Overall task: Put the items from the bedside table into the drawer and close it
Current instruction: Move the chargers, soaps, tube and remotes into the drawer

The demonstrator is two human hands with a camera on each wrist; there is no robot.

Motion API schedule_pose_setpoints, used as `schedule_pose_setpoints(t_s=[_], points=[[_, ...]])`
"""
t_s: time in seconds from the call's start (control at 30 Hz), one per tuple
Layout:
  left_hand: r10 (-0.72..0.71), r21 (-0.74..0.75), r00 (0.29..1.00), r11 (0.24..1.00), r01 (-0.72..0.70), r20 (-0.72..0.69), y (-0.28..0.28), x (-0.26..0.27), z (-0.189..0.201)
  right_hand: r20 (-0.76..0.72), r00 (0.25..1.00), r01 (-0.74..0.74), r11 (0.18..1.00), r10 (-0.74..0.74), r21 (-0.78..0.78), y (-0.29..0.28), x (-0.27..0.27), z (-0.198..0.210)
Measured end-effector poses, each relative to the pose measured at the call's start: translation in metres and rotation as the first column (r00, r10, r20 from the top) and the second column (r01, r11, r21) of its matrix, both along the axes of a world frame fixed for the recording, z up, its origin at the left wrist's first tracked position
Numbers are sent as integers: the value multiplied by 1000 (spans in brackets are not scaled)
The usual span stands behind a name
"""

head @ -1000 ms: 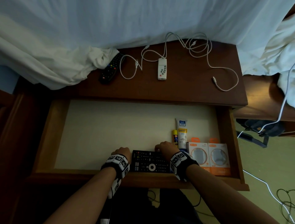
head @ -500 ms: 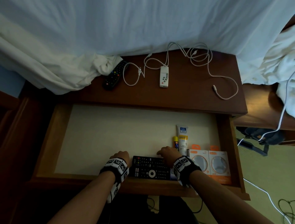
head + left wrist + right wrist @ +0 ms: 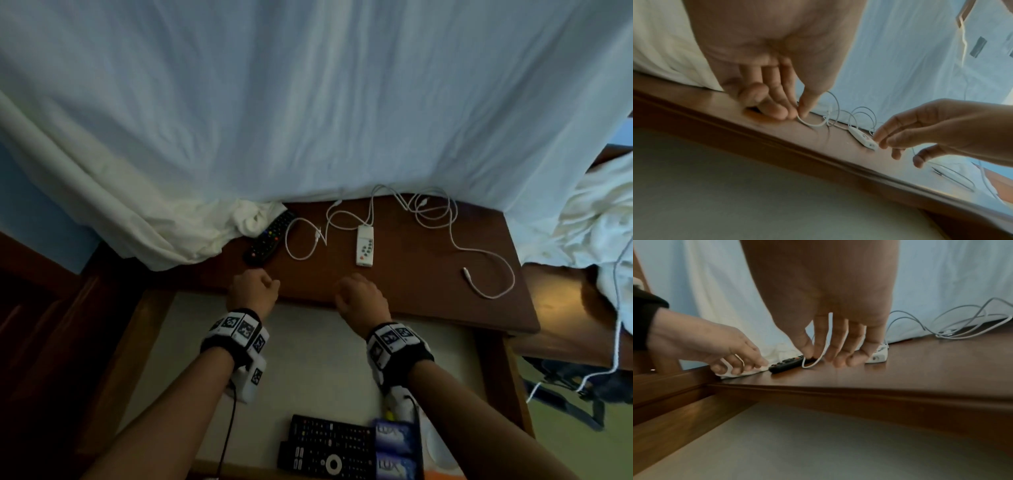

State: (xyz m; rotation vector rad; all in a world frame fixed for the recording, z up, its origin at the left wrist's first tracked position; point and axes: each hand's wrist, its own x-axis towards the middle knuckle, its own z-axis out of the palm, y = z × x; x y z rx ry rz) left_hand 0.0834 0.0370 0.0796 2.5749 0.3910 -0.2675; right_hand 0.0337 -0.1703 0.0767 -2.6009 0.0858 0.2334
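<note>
Bedside desk (image 3: 428, 281): empty, loosely curled left hand (image 3: 252, 291) and right hand (image 3: 363, 297) reach; next, grasp black remote (image 3: 269, 238) and white remote (image 3: 365, 245).

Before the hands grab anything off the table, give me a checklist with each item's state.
1. Drawer open: ok.
2. Left hand holds nothing: ok.
3. Right hand holds nothing: ok.
4. Black remote free of the sheet: not ok, its far end sits against the folds.
5. White remote clear of the cables: not ok, a cable runs to its far end.
6. Bare drawer floor left for more items: ok.
</note>
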Motion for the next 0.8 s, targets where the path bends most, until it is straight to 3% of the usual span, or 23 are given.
schedule_pose_setpoints(t_s=[0.1,0.17,0.33,0.47,0.67,0.8], points=[[54,-46,979,998,-46,194,1,25,0,5,989,145,989,-145,-43,-6,25,3],[59,-5,974,998,-60,219,2,38,-4,-22,982,183,979,-186,-87,-12,36,0],[9,163,995,986,-26,104,7,58,-12,-99,984,125,965,-152,-232,-25,50,-12],[-9,151,999,989,2,47,11,70,-18,-97,980,149,962,-174,-228,-28,53,-15],[-8,42,1000,999,8,0,15,77,-24,-84,965,237,962,-249,-135,-37,54,-15],[113,-122,994,986,-113,-9,17,72,-22,-86,949,299,953,-302,-49,-47,53,-19]])
